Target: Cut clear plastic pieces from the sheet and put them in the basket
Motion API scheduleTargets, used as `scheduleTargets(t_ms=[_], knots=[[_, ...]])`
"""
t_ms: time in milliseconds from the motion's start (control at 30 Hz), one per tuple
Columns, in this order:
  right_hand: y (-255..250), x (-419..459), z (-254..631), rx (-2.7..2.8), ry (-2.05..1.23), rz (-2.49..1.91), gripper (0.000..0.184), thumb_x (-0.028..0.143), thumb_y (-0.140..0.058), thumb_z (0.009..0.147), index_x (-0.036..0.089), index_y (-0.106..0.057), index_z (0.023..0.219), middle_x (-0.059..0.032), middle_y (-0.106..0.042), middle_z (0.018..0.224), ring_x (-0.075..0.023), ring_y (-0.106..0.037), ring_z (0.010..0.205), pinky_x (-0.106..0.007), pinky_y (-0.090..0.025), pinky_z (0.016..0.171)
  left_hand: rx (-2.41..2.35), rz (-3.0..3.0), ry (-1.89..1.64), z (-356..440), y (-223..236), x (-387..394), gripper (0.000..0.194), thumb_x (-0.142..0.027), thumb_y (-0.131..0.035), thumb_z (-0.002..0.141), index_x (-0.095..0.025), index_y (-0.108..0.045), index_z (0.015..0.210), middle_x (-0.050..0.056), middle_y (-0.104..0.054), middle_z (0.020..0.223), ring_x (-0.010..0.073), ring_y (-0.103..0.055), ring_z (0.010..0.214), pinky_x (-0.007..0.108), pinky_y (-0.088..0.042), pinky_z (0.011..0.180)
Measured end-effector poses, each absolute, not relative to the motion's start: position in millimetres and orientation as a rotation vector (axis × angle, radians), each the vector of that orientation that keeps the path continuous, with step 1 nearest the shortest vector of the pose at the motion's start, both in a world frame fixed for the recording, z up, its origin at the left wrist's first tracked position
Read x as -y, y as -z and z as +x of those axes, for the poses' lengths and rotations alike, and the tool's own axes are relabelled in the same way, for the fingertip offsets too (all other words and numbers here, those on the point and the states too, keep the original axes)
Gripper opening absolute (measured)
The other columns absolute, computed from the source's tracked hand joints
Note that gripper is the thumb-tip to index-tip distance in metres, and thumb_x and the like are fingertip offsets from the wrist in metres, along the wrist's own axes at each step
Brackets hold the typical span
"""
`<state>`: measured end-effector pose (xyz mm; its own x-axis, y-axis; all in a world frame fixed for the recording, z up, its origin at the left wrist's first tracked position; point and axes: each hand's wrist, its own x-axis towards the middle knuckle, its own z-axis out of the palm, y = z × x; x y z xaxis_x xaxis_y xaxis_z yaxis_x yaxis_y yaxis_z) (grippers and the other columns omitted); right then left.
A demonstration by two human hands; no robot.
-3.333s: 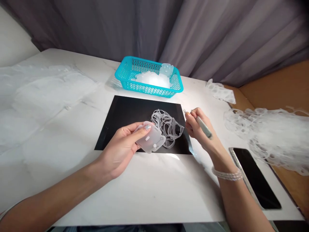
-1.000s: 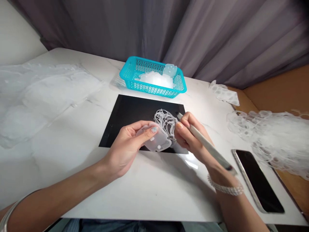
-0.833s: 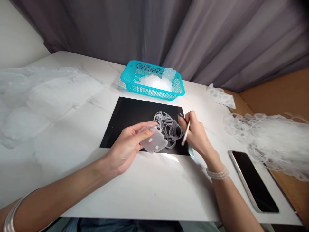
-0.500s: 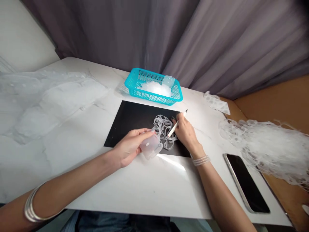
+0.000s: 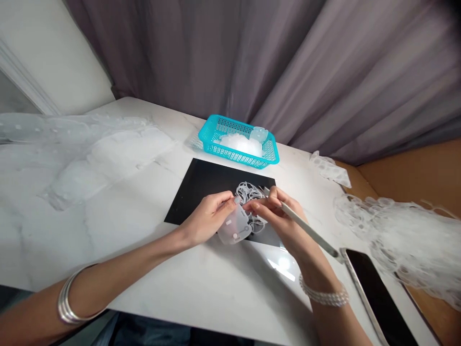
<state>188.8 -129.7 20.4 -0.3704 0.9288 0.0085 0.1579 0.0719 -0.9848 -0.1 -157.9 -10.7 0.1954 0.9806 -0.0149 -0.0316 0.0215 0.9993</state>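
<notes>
My left hand (image 5: 207, 218) is closed on a thin, rounded-square translucent plastic piece (image 5: 230, 230) with small slots and holes, pinched at its upper edge. My right hand (image 5: 284, 216) has a slim white pen-like tool (image 5: 311, 231) lodged among its fingers, its long end slanting down towards the wrist. The right thumb and a fingertip are at the piece's upper right edge, apparently touching it. Behind the hands, tangled translucent trimmings (image 5: 247, 190) rest on a black mat (image 5: 201, 178). The fingers partly hide the trimmings and the tool's front end.
A turquoise basket (image 5: 230, 156) with many clear pieces stands behind the mat. Clear plastic bags (image 5: 108, 158) spread over the left of the white table (image 5: 151, 288). On the right are a phone (image 5: 378, 293), a heap of trimmings (image 5: 418, 245), a perforated clear strip (image 5: 331, 170) and a cardboard box (image 5: 425, 168).
My right hand has turned and come to the plastic piece, and the tool has swung from pointing up and away to lying back along the wrist. The left hand still holds the piece. The view has shifted slightly.
</notes>
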Motion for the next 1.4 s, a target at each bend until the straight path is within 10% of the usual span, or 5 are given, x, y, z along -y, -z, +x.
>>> scheduleTargets(t_ms=[600, 933, 1400], knots=[[-13.7, 126.9, 193.5, 1.875, -1.143, -1.058, 0.033, 0.019, -0.057, 0.088, 0.025, -0.027, 0.075, 0.0011, -0.064, 0.075, -0.0130, -0.056, 0.072, -0.029, -0.043, 0.067, -1.166, 1.343, -1.011, -3.5, 15.6, 152.8, 0.041, -0.044, -0.051, 0.097, -0.019, -0.040, 0.067, -0.007, -0.036, 0.064, 0.0084, -0.035, 0.059, 0.022, -0.027, 0.055], [6.3, 115.7, 178.0, 1.835, -1.110, -1.073, 0.039, 0.026, -0.063, 0.087, 0.024, -0.029, 0.069, 0.0073, -0.041, 0.061, -0.0087, -0.034, 0.054, -0.025, -0.031, 0.053, -1.038, 0.985, -0.862, -8.0, 14.2, 143.8, 0.046, -0.054, -0.041, 0.099, -0.015, -0.063, 0.092, 0.006, -0.069, 0.075, 0.0192, -0.070, 0.070, 0.032, -0.058, 0.067], [12.6, 103.5, 203.1, 1.327, -1.059, -1.061, 0.044, 0.024, -0.077, 0.079, 0.022, -0.034, 0.067, 0.0012, -0.067, 0.070, -0.0107, -0.052, 0.058, -0.026, -0.040, 0.058, -0.939, 0.610, -0.971, -28.3, 0.2, 130.4, 0.047, -0.040, -0.042, 0.101, -0.004, -0.067, 0.115, 0.024, -0.074, 0.105, 0.0293, -0.074, 0.096, 0.041, -0.057, 0.093]])
